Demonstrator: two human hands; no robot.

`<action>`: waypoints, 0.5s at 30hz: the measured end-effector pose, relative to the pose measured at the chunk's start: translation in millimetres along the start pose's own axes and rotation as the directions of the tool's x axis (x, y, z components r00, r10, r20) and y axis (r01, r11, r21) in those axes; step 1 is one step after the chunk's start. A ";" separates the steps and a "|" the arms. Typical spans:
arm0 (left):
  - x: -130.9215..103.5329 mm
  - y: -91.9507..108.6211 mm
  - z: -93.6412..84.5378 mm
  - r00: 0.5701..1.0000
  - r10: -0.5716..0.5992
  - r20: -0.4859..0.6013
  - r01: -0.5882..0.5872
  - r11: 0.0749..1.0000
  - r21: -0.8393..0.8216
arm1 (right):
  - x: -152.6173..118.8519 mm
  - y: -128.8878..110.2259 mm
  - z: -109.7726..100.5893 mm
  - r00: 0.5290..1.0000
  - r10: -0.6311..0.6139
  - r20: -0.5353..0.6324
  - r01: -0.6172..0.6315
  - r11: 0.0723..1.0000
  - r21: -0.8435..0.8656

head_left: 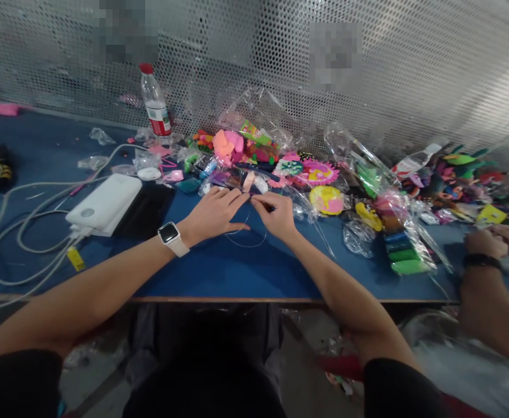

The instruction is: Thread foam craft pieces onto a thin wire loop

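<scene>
My left hand, with a white-banded watch on its wrist, lies palm down over the table. Its fingers stretch to the right and the thumb stands apart below them. Close against its fingertips, my right hand is closed in a pinch. A thin clear thread hangs in a loop below both hands and seems to run up into the right fingertips; the pinch itself is partly hidden. Just beyond the fingertips lie a small peach-coloured piece and a white piece.
Colourful foam or clay pieces and clear plastic wrappers are heaped along the back. At left lie a white power bank and looping cables. A bottle stands by the perforated metal wall. Another person's hands work at far right.
</scene>
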State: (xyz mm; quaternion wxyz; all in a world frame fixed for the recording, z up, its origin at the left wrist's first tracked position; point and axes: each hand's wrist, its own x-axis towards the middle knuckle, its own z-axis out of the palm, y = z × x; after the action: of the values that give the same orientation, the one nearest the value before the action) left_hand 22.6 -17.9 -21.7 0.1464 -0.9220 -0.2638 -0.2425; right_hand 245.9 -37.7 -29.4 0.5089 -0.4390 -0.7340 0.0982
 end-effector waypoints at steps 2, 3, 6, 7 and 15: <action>-1.2 0.5 1.2 0.997 0.016 -0.076 -0.018 0.999 -0.027 | 1.0 0.7 -1.8 1.000 -0.005 -0.007 0.005 1.000 -0.011; -1.6 0.4 1.8 0.993 0.017 -0.113 -0.022 0.999 -0.046 | 1.4 1.0 -2.5 1.000 -0.006 -0.012 0.006 1.000 -0.017; -1.9 -1.2 3.7 0.981 -0.016 -0.191 -0.008 0.992 -0.126 | 2.5 2.5 -3.2 1.000 -0.012 -0.006 0.012 1.000 -0.025; -1.4 -1.9 4.3 0.978 -0.038 -0.203 0.004 0.986 -0.165 | 2.8 3.5 -3.0 1.000 -0.014 0.001 0.014 1.000 -0.024; 6.3 -7.3 6.4 0.946 -0.174 -0.272 0.018 0.870 -0.493 | 3.1 18.3 3.2 1.000 0.020 0.019 -0.022 0.995 0.100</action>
State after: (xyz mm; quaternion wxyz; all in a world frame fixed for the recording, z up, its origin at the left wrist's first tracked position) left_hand 25.5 -6.8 -22.7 -0.0621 -0.8655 -0.2145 -0.4485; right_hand 252.9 -23.5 -39.7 0.5224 -0.4198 -0.7281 0.1442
